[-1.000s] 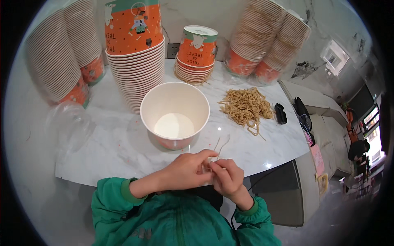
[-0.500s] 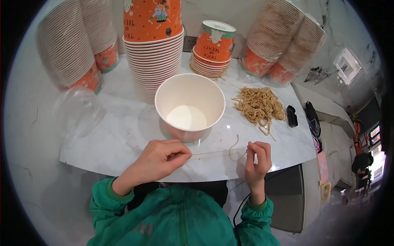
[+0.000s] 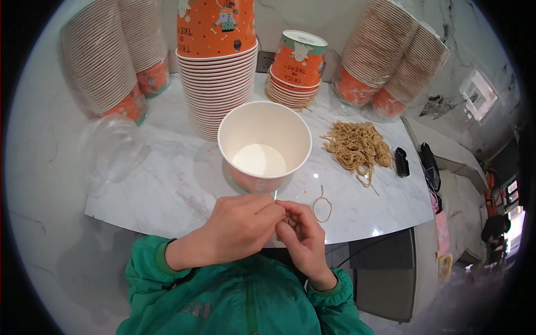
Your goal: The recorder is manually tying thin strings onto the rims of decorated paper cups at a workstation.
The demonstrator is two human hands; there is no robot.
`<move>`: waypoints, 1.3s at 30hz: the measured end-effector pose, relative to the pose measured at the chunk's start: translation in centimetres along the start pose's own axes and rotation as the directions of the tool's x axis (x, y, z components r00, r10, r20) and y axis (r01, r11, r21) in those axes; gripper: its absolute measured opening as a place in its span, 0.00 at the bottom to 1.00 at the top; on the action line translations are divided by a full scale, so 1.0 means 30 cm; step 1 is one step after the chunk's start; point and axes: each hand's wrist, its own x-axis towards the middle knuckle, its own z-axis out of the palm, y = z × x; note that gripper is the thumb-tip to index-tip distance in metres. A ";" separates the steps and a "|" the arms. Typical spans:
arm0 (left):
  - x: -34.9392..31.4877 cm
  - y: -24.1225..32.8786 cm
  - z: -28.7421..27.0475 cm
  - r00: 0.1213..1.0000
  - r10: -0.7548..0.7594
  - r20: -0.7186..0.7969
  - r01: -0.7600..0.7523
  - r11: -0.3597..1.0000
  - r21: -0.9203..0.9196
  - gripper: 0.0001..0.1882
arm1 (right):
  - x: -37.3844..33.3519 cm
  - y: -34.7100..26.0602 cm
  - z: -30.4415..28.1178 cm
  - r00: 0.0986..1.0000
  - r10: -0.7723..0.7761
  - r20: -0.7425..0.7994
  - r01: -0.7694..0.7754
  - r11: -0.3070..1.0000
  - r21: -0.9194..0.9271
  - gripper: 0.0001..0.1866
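Observation:
Close together at the front edge of the table, my left hand (image 3: 231, 226) and my right hand (image 3: 302, 234) meet at the fingertips. Both are closed in a pinch on a thin pale string (image 3: 275, 195); only a short white end shows above the fingers, and the rest is hidden. Just right of them a small loop of tan twine (image 3: 322, 208) lies on the marble-patterned table (image 3: 151, 190). Right behind my hands stands an upright paper bucket (image 3: 264, 139), its white inside holding nothing visible. A heap of tan twine (image 3: 357, 148) rests farther right.
A tall stack of orange buckets (image 3: 218, 84) stands upside down behind, with a shorter stack (image 3: 296, 67) beside it. Plastic-wrapped bucket stacks (image 3: 97, 61) stand at the left and more wrapped stacks (image 3: 382, 50) at the right. Crumpled clear plastic (image 3: 114, 148) and a black object (image 3: 401, 162) lie near the table's sides.
My right hand has moved left to meet my left hand, which has shifted slightly right. The string stretched between them is now mostly hidden in the fingers. The twine loop stays on the table.

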 end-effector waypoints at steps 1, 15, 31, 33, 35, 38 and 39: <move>0.004 -0.002 -0.008 1.000 -0.004 0.000 0.004 1.000 0.005 0.04 | 0.003 0.005 0.008 0.987 0.159 -0.008 -0.151 0.955 0.255 0.18; 0.064 -0.039 -0.040 0.951 0.305 -0.056 -0.265 0.893 0.365 0.13 | 0.082 -0.023 -0.045 0.987 0.147 -0.068 -0.139 0.984 0.113 0.03; 0.123 -0.096 -0.083 0.996 0.091 -0.015 -0.086 0.976 0.200 0.14 | 0.136 0.072 0.015 0.915 -0.153 -0.373 0.090 0.979 -0.181 0.04; 0.123 -0.096 -0.082 0.996 0.091 -0.014 -0.087 0.976 0.201 0.14 | 0.142 0.073 0.019 0.909 -0.168 -0.380 0.099 0.976 -0.195 0.04; 0.126 -0.100 -0.079 0.995 0.095 -0.013 -0.090 0.976 0.199 0.14 | 0.147 0.075 0.021 0.902 -0.186 -0.389 0.108 0.971 -0.212 0.04; 0.126 -0.103 -0.078 0.994 0.104 -0.014 -0.099 0.976 0.194 0.14 | 0.152 0.087 0.023 0.895 -0.183 -0.407 0.111 0.975 -0.195 0.03; 0.127 -0.101 -0.080 0.995 0.098 -0.010 -0.095 0.977 0.191 0.14 | 0.152 0.092 0.024 0.900 -0.166 -0.404 0.102 0.979 -0.176 0.03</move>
